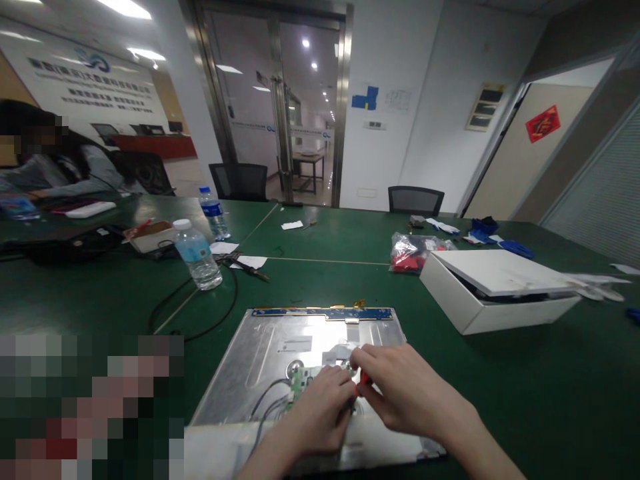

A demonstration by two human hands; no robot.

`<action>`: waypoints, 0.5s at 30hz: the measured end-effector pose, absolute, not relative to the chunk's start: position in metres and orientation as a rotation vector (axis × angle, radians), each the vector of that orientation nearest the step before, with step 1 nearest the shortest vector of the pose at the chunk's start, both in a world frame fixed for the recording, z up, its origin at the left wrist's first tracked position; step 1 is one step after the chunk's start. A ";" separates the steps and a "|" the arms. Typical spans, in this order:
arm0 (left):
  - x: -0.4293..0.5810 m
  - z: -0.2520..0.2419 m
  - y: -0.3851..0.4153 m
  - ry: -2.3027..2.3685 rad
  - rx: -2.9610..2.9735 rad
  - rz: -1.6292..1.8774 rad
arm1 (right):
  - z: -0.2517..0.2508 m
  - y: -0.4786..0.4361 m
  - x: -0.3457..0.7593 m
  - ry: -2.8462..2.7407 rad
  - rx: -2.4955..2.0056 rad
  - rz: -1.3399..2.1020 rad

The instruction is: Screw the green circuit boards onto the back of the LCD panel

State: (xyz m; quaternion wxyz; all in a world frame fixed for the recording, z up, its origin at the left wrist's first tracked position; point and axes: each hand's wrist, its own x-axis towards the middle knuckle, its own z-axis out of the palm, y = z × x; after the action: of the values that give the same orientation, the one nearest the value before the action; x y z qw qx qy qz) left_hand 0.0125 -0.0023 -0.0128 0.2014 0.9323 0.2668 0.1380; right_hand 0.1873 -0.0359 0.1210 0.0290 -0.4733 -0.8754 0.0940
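A flat silver metal panel (270, 353) lies face down on the green table (525, 387), with a blue circuit strip (320, 312) along its far edge and a small green circuit board (299, 381) with wires near its middle. My left hand (320, 410) rests curled on the panel beside the green board. My right hand (400, 393) is closed in a pinch around a small red item (363, 379), which looks like a tool handle, pressed against the left hand's fingers. What the left fingers hold is hidden.
A white box (470, 310) with a loose lid sits to the right. Two water bottles (197, 253), black cables, papers and a bag of red parts (407, 253) lie farther back. Another person sits at the far left. Two black chairs stand behind the table.
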 end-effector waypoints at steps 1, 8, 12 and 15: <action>0.013 -0.012 -0.003 0.763 2.605 0.387 | 0.120 -0.035 0.187 -2.694 -1.492 0.272; 0.012 -0.011 -0.005 0.794 2.623 0.367 | 0.122 -0.038 0.189 -2.679 -1.484 0.297; 0.012 -0.010 -0.004 0.791 2.627 0.350 | 0.124 -0.039 0.192 -2.705 -1.392 0.354; 0.012 -0.009 -0.004 0.803 2.632 0.340 | 0.123 -0.037 0.191 -2.707 -1.432 0.315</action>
State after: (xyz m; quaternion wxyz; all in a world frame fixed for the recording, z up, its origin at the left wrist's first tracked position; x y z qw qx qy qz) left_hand 0.0124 -0.0039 -0.0089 0.1833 0.9332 0.2845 0.1204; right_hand 0.1912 -0.0369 0.1227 0.0317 -0.4649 -0.8789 0.1023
